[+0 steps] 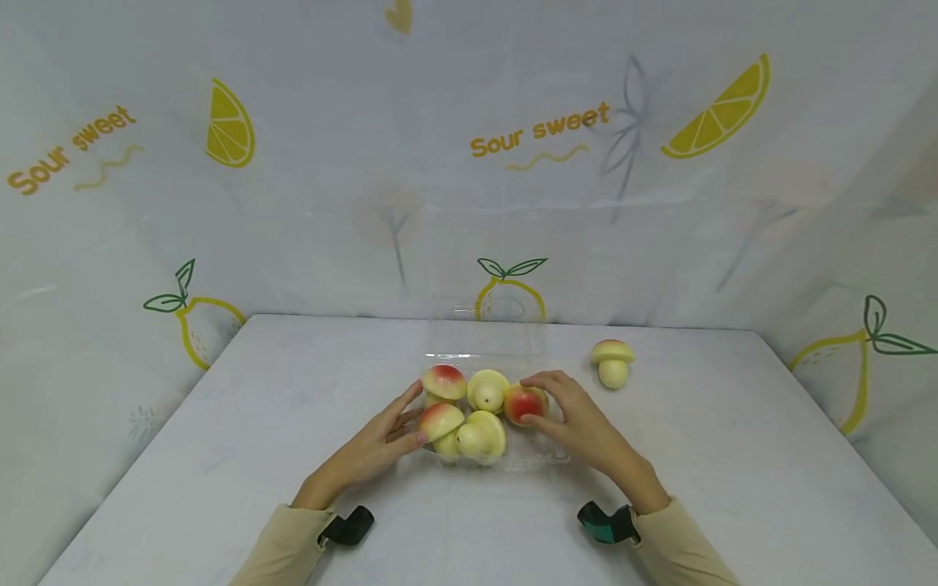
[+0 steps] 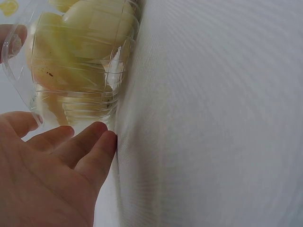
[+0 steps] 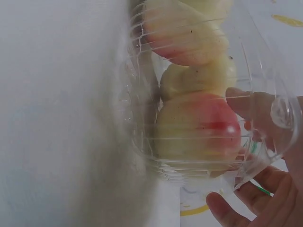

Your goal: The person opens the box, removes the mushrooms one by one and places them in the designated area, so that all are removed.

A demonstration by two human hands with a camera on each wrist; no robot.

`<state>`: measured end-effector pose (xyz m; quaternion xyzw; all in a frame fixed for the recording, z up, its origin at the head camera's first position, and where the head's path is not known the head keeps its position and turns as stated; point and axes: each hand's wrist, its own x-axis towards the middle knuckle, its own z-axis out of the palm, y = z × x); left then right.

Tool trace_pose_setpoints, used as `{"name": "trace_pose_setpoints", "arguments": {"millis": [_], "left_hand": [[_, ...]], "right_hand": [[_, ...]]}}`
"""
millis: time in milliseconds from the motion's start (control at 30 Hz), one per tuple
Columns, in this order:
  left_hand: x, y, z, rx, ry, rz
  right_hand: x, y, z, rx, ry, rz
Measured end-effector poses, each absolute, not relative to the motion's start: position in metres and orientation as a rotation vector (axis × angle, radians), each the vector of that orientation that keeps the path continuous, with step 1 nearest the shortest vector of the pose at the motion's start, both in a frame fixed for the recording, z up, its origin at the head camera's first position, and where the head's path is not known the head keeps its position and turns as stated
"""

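Observation:
A clear plastic clamshell box (image 1: 523, 456) stands on the table with its lid (image 1: 487, 334) raised at the back. Inside sit several toy mushrooms with pale yellow stems and red-and-yellow caps, among them a red-topped mushroom (image 1: 444, 382) at the left and an upturned mushroom (image 1: 482, 437) at the front. At the box's right end, my right hand (image 1: 579, 419) holds a red-capped mushroom (image 1: 524, 404) between thumb and fingers; its thumb shows through the wall in the right wrist view. My left hand (image 1: 374, 443) rests against the box's left side, fingers extended (image 2: 78, 146).
One more toy mushroom (image 1: 612, 364) stands upright on the white table (image 1: 703, 423), behind and right of the box. A pale curtain (image 1: 330, 163) with lemon prints hangs behind the table's back edge. Each wrist carries a dark camera mount.

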<state>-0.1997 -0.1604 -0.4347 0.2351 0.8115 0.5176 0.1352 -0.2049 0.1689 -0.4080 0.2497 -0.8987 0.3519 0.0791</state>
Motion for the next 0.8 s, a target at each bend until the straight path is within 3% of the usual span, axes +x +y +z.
{"name": "trace_pose_setpoints", "arguments": {"millis": [800], "left_hand": [[-0.2,-0.1598,-0.4353,0.679,2.361,1.497]], "right_hand": [[-0.2047,0.1663,-0.4108,0.826,-2.714,1.027]]}}
